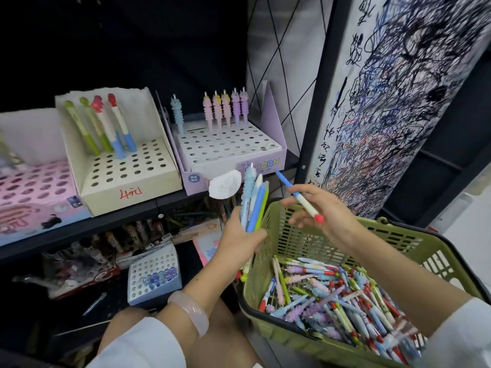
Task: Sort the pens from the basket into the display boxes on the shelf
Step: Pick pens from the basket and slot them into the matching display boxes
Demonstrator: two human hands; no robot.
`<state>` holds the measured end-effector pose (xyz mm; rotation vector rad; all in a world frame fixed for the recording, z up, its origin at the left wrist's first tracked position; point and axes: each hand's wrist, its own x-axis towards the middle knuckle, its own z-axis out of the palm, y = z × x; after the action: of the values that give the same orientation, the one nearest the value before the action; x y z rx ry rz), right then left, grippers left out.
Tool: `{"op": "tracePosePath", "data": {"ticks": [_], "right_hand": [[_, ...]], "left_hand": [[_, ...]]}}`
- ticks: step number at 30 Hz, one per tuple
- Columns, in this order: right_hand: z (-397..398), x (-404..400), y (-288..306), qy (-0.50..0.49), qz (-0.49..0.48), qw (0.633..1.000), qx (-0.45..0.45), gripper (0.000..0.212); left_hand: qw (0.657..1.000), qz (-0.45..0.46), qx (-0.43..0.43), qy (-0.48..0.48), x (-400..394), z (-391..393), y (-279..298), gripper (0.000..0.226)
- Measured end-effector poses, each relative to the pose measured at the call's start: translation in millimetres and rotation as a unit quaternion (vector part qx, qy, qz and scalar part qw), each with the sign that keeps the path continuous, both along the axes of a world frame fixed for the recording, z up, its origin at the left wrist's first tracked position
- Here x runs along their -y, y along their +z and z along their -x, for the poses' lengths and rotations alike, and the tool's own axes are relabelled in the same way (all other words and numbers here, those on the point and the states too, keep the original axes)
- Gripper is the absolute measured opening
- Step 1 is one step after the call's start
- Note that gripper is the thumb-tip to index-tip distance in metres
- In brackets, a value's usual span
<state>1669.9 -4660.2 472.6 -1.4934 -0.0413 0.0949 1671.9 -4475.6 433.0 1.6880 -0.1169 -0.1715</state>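
Note:
A green basket (292,236) at the lower right holds several mixed pens (332,296). My left hand (239,243) grips a bunch of pens (253,200) upright, just left of the basket rim. My right hand (322,208) pinches a single blue-and-white pen (299,195) with a red end, held slanted above the basket. On the shelf stand a cream display box (125,181) with several green and red-topped pens and a lilac display box (231,150) with several pastel ridged pens along its back row.
A pink display box (37,187) sits at the shelf's left. Below the shelf are a small white holed box (154,272) with blue pens and cluttered stock. A scribbled white pillar (385,115) rises behind the basket.

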Motion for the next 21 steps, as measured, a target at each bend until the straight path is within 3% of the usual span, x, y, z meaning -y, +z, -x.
{"op": "tracePosePath", "data": {"ticks": [6, 10, 21], "right_hand": [[-7.9, -21.5, 17.1, -0.014, 0.055, 0.997, 0.044, 0.014], [-12.5, -46.8, 27.0, -0.021, 0.072, 0.996, 0.055, 0.022], [-33.1, -112.8, 43.7, 0.029, 0.123, 0.986, 0.108, 0.022]], "left_hand": [[0.999, 0.006, 0.038, 0.018, -23.2, 0.0, 19.5, 0.032], [0.997, 0.037, 0.065, 0.023, -33.0, -0.1, 32.2, 0.041], [0.99, 0.085, 0.097, 0.064, -76.1, -0.2, 49.6, 0.033]]}}
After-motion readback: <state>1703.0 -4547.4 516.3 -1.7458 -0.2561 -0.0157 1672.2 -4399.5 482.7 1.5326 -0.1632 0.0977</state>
